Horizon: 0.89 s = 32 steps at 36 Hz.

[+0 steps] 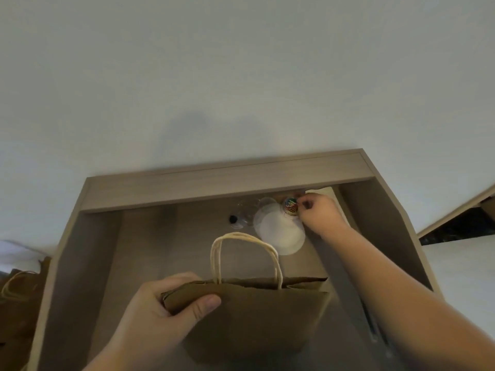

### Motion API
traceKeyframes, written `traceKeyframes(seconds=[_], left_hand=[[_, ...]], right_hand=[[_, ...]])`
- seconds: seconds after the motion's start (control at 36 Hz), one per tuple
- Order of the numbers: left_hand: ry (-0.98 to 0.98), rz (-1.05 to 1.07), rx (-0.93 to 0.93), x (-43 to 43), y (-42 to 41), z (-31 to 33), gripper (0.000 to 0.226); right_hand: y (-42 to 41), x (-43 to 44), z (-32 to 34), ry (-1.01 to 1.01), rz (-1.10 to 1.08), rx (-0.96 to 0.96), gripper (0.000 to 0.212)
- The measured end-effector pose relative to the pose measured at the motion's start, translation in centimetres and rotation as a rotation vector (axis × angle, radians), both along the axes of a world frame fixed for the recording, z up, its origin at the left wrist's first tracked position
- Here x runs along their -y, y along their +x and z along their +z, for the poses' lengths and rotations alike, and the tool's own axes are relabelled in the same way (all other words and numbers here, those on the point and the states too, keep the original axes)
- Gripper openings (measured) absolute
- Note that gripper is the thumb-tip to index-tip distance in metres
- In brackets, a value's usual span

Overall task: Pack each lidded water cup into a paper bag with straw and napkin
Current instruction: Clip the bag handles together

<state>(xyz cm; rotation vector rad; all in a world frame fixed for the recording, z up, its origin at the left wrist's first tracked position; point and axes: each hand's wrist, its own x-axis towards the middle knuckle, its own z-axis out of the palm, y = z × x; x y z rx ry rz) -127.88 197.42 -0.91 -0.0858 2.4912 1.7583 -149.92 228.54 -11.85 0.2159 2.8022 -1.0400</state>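
Observation:
A brown paper bag [257, 314] with pale twisted handles [246, 258] stands near the front of a recessed wooden desk. My left hand [166, 309] grips the bag's folded top edge at its left corner. My right hand [318, 214] reaches to the back right, its fingers curled at a small round container of coloured clips [291, 205]; what the fingertips pinch is too small to tell. Clear plastic cups [247, 211] and a stack of white round lids [280, 232] sit at the back of the desk.
A raised wooden ledge [227, 180] overhangs the back of the desk, with side walls left and right. More brown paper bags [18, 295] lie off the desk at the far left. A small black cap [233, 218] sits beside the clear cups.

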Motion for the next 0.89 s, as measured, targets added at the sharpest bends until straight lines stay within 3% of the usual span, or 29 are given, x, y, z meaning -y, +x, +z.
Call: traceKeyframes(seconds=[0.06, 0.17, 0.19, 0.33, 0.75, 0.89], left_hand=[[0.002, 0.002, -0.008, 0.2, 0.0, 0.1, 0.023], [0.005, 0.024, -0.015, 0.4, -0.2, -0.1, 0.023], [0.011, 0.028, -0.010, 0.5, -0.1, -0.2, 0.025], [0.028, 0.100, -0.002, 0.4, 0.1, -0.7, 0.027], [-0.028, 0.114, -0.007, 0.4, 0.7, -0.9, 0.028], [-0.050, 0.096, -0.005, 0.4, 0.9, -0.8, 0.027]], right_hand=[[-1.1, -0.5, 0.3, 0.073, 0.029, 0.038, 0.028], [-2.2, -2.3, 0.2, 0.322, 0.115, 0.162, 0.006], [-2.1, -2.5, -0.1, 0.354, 0.152, 0.185, 0.009], [-1.2, -2.9, -1.5, 0.384, 0.191, 0.178, 0.032], [-1.8, -1.3, -0.5, 0.557, 0.226, 0.292, 0.027], [-1.0, -1.3, 0.1, 0.619, 0.217, 0.253, 0.028]])
